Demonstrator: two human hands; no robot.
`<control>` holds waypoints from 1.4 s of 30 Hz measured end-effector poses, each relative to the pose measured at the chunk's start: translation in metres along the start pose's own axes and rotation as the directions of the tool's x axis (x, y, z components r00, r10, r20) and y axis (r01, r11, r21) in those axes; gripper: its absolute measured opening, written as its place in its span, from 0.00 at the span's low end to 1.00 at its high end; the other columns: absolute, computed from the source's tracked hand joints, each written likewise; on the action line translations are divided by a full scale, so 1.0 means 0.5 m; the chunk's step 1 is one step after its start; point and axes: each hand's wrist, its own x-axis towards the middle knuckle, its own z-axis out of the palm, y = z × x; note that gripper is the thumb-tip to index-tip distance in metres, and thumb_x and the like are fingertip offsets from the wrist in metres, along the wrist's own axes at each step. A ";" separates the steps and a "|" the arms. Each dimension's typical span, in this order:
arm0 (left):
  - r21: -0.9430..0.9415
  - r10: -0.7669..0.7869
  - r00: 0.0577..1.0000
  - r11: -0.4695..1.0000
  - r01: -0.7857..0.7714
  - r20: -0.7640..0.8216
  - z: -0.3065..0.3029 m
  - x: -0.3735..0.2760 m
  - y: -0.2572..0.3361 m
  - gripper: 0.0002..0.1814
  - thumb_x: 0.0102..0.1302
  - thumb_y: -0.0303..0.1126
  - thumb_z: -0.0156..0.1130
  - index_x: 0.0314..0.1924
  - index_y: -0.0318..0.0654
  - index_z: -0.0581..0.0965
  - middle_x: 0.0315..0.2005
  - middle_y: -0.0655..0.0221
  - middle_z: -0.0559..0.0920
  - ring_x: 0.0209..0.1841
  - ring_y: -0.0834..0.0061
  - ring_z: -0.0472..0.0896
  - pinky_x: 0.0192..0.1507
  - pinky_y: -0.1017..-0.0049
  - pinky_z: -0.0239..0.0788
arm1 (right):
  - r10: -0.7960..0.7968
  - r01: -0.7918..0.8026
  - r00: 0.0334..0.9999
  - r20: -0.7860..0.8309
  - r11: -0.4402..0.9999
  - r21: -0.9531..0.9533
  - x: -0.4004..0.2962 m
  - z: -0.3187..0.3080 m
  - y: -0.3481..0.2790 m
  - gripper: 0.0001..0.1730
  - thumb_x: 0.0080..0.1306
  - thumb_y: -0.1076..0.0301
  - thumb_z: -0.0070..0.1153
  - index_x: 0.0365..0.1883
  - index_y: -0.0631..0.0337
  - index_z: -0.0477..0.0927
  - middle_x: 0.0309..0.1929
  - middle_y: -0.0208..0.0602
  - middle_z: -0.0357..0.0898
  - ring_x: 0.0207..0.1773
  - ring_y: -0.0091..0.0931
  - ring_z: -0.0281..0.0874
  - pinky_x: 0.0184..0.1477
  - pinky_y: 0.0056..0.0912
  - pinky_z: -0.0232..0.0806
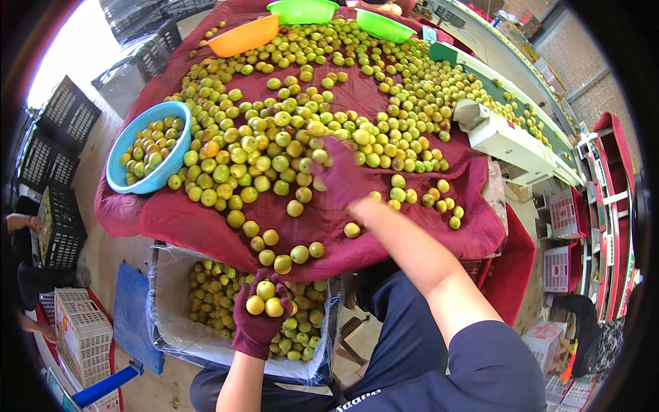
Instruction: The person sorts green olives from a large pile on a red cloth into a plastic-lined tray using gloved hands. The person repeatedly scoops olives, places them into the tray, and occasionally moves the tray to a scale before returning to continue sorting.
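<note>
My left hand (260, 314), in a maroon glove, is palm up above the plastic-lined crate (175, 329), with several round yellow-green fruits (265, 290) resting in it. Many similar fruits lie in the crate beneath. My right hand (337, 172), gloved alike and blurred by motion, reaches over the fruits (280, 164) spread on the maroon cloth (355, 95); whether it grips one cannot be told. A short row of fruits (282, 263) lies along the cloth's near edge, just above my left hand.
A blue basin (188, 134) of fruits stands at the left; orange (244, 37) and green basins (302, 11) are at the far edge. A white-framed conveyor (520, 147) with fruits runs at the right. Black crates (62, 226) stand at the left, near another person's hand (34, 224).
</note>
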 end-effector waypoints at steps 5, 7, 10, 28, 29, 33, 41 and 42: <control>-0.016 -0.016 1.000 1.000 0.016 0.021 -0.011 0.001 0.011 0.29 0.65 0.47 0.53 0.64 0.46 0.66 0.50 0.65 0.75 0.44 0.70 0.74 0.44 0.66 0.66 | -0.089 0.010 0.995 -0.040 0.499 -0.867 0.034 -0.058 0.151 0.25 0.53 0.63 0.62 0.50 0.59 0.75 0.52 0.49 0.71 0.52 0.45 0.71 0.56 0.43 0.66; -0.078 -0.032 0.999 0.996 0.033 0.012 -0.018 0.005 0.016 0.30 0.67 0.53 0.49 0.64 0.45 0.66 0.51 0.63 0.75 0.42 0.70 0.73 0.42 0.69 0.67 | -0.145 0.144 0.988 0.048 0.773 -0.618 0.015 -0.019 0.148 0.21 0.52 0.72 0.57 0.47 0.58 0.77 0.50 0.49 0.70 0.54 0.46 0.70 0.56 0.39 0.66; -0.139 -0.067 0.996 0.988 0.073 0.050 -0.019 0.002 0.030 0.30 0.67 0.58 0.48 0.61 0.47 0.69 0.49 0.66 0.76 0.44 0.69 0.75 0.40 0.71 0.69 | 0.037 0.067 0.974 0.226 0.896 -0.438 -0.032 0.044 0.105 0.23 0.50 0.75 0.58 0.48 0.58 0.78 0.50 0.47 0.69 0.53 0.43 0.71 0.56 0.36 0.66; 0.137 0.112 0.990 0.983 -0.123 0.084 -0.054 -0.022 0.017 0.37 0.66 0.65 0.43 0.67 0.52 0.64 0.65 0.67 0.66 0.68 0.59 0.61 0.63 0.51 0.57 | 0.087 0.132 0.759 0.646 0.950 -0.283 -0.263 0.080 -0.158 0.29 0.66 0.60 0.52 0.65 0.56 0.64 0.63 0.39 0.67 0.61 0.34 0.68 0.59 0.38 0.62; 0.070 0.114 0.990 0.990 -0.120 0.082 -0.041 -0.036 0.020 0.36 0.66 0.65 0.43 0.67 0.53 0.64 0.65 0.67 0.66 0.68 0.59 0.61 0.61 0.49 0.58 | 0.072 0.318 0.693 0.718 0.862 -0.394 -0.198 0.012 -0.166 0.27 0.69 0.60 0.49 0.65 0.56 0.65 0.63 0.37 0.68 0.61 0.32 0.68 0.60 0.40 0.64; -0.076 0.242 0.950 0.970 -0.232 0.195 -0.056 -0.073 0.093 0.36 0.64 0.64 0.47 0.65 0.50 0.65 0.65 0.68 0.65 0.69 0.54 0.59 0.60 0.46 0.59 | 0.066 -0.067 0.997 -0.032 0.633 -0.771 -0.089 -0.381 0.036 0.27 0.70 0.56 0.47 0.64 0.59 0.66 0.62 0.39 0.70 0.61 0.32 0.69 0.61 0.38 0.62; -0.270 0.657 0.712 0.753 -0.601 0.247 -0.083 -0.232 0.261 0.29 0.63 0.48 0.56 0.60 0.39 0.70 0.63 0.58 0.66 0.71 0.51 0.53 0.68 0.46 0.49 | 0.531 -0.575 0.817 -0.225 0.718 -0.393 -0.137 -0.507 0.229 0.30 0.73 0.51 0.42 0.65 0.63 0.66 0.66 0.42 0.66 0.68 0.32 0.62 0.68 0.31 0.53; -0.287 0.673 0.700 0.737 -0.611 0.238 -0.082 -0.239 0.259 0.29 0.63 0.48 0.56 0.60 0.39 0.70 0.63 0.57 0.66 0.71 0.50 0.53 0.69 0.45 0.49 | 0.556 -0.600 0.799 -0.228 0.726 -0.335 -0.127 -0.482 0.201 0.31 0.73 0.52 0.42 0.67 0.63 0.64 0.68 0.41 0.63 0.71 0.32 0.58 0.70 0.29 0.50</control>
